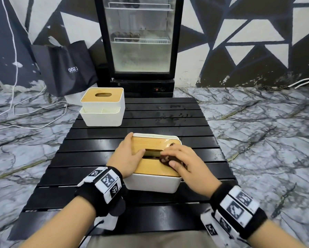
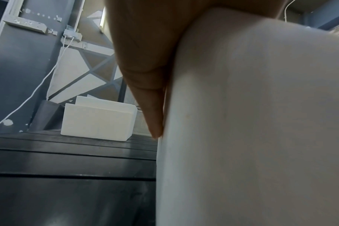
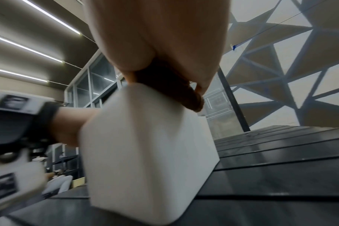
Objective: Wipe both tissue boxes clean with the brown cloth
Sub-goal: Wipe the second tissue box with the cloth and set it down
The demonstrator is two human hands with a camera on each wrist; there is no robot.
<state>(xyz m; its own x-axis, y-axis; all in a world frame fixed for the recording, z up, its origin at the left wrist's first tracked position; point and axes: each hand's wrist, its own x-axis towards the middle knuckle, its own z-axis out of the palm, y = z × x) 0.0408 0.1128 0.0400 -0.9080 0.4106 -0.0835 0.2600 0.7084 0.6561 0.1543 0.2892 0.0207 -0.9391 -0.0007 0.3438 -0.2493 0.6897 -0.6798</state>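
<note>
The near tissue box (image 1: 152, 183) is white with a wooden slotted lid (image 1: 155, 170) and stands mid-table. My left hand (image 1: 130, 156) grips its left end, thumb on the lid by the slot, and one finger (image 2: 149, 99) lies down the white side wall (image 2: 252, 122). My right hand (image 1: 184, 163) holds the bunched brown cloth (image 1: 165, 159) pressed on the lid's right half. From the right wrist, the cloth (image 3: 176, 90) shows squeezed under the hand (image 3: 164, 38) on top of the box (image 3: 145, 152). The second tissue box (image 1: 102, 106) (image 2: 99, 122) stands untouched at the far left corner.
Both boxes stand on a low black slatted table (image 1: 168, 122) with wet smears (image 1: 173, 116) on its far right part. Behind it are a glass-door fridge (image 1: 141, 42) and a black bag (image 1: 66, 67). White cables (image 1: 33, 108) lie on the marble floor at left.
</note>
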